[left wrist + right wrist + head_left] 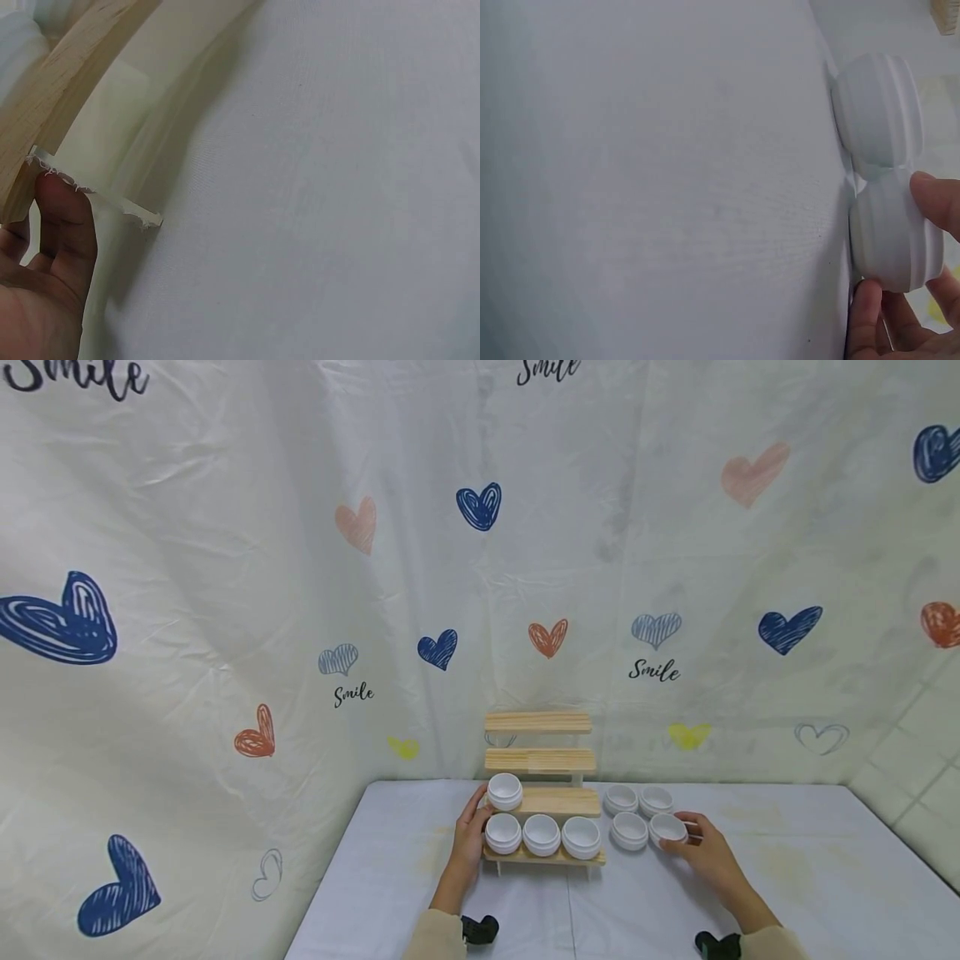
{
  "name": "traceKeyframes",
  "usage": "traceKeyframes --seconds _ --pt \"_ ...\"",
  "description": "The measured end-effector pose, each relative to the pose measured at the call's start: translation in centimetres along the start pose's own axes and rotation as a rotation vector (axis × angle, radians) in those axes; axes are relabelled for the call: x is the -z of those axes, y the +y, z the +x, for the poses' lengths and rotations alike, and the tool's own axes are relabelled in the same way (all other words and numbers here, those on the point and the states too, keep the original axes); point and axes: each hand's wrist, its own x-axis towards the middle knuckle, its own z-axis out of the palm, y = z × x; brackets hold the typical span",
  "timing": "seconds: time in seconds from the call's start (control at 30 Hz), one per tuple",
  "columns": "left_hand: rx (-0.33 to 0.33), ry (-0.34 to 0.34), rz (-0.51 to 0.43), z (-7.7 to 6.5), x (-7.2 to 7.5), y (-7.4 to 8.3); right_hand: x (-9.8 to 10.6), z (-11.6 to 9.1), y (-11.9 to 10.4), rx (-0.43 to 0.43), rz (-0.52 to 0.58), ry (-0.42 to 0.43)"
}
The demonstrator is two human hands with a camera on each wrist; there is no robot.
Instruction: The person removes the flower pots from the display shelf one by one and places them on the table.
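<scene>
Gripping a white cup [667, 830] with the right hand [705, 855] at 3 o'clock from the wooden rack [561, 802], just beside three loose cups [629, 832], with wide room onward to the right edge of the surface [795, 839]. Pinching the rack's end at 9 o'clock with the left hand [468, 838]. Bearing three lined-up cups [542, 836] on the front tier, near its edge. Farther, bearing a single cup [505, 792] at the second tier's 9 o'clock end, with room toward 3.

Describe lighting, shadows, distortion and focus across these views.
Head: soft, fairly even light without strong glare; the printed blue heart at the left edge looks stretched. Left wrist: the wooden shelf appears bowed, broad shadow darkens the white tablecloth near it, and the white bowl in the upper-left corner is hazy. Right wrist: dim and greyish, with soft shading near the gripped bowl.
</scene>
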Motion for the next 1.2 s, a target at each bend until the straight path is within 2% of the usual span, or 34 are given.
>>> traceKeyframes --seconds 0.87,1.2 --pt "-0.015 -0.004 0.039 -0.16 -0.07 0.18 -0.18 -0.25 0.2 -0.003 -0.019 -0.01" --pt "-0.005 -0.002 0.015 -0.17 -0.02 0.06 -0.23 -0.18 0.48 -0.003 -0.02 -0.002"
